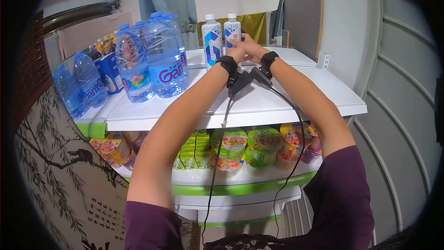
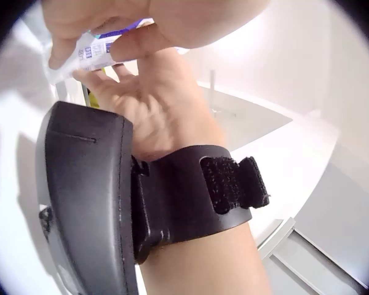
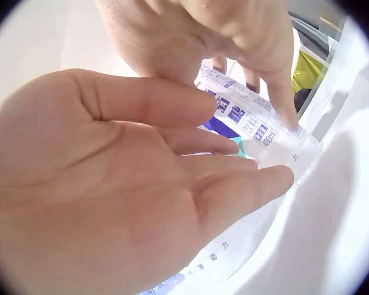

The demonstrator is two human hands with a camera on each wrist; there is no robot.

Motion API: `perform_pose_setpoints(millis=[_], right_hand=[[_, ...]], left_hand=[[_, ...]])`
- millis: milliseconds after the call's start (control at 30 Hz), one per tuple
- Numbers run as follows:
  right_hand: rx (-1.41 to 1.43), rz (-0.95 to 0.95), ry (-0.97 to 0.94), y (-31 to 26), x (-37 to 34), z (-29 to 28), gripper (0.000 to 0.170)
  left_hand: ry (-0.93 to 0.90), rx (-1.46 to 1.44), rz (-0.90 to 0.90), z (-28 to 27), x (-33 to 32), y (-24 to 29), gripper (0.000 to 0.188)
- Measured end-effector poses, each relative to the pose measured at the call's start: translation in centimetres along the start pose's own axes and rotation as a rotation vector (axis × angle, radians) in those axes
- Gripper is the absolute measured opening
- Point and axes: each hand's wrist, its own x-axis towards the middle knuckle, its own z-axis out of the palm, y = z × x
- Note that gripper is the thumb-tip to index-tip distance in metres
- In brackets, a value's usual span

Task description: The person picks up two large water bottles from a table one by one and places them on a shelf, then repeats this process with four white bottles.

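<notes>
Two white bottles with blue patterns stand upright side by side on the white top shelf (image 1: 185, 106). Around the right bottle (image 1: 232, 24), both hands meet, covering its lower part in the head view. My left hand (image 1: 237, 54) holds it low down from the front. The right hand (image 1: 252, 47) reaches it from the right, its fingers on the side. Both wrist views show fingers against the printed label (image 2: 97, 54) (image 3: 249, 123). Just left, the other bottle (image 1: 212, 41) is untouched.
Large blue-capped water bottles (image 1: 166, 60) stand left, with a blue carton (image 1: 110, 71) and smaller drinks behind. Cup noodles (image 1: 263, 146) and green boxes (image 1: 195, 150) fill the shelf below. Cables (image 1: 216, 157) hang from the wrists. A dark board (image 1: 303, 28) stands behind right.
</notes>
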Motion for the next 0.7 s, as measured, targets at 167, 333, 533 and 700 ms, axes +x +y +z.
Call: perform_pose_setpoints(millis=[167, 333, 533, 700], right_hand=[[-0.064, 0.084, 0.001, 0.1, 0.1, -1.0, 0.082], [0.054, 0.038, -0.186, -4.0, -7.4, -0.7, 0.046], [0.34, -0.171, -0.008, -5.1, -15.5, -2.8, 0.027], [0.321, -0.364, 0.287, -5.3, -26.9, -3.4, 0.027]], left_hand=[[0.061, -0.068, -0.039, 0.4, -3.9, 2.2, 0.059], [0.011, -0.168, 0.173, 1.2, -7.1, 3.7, 0.049], [-0.138, -0.358, 0.391, 4.7, -12.5, 9.1, 0.037], [-0.32, -0.398, 0.656, 10.2, -19.8, 10.9, 0.051]])
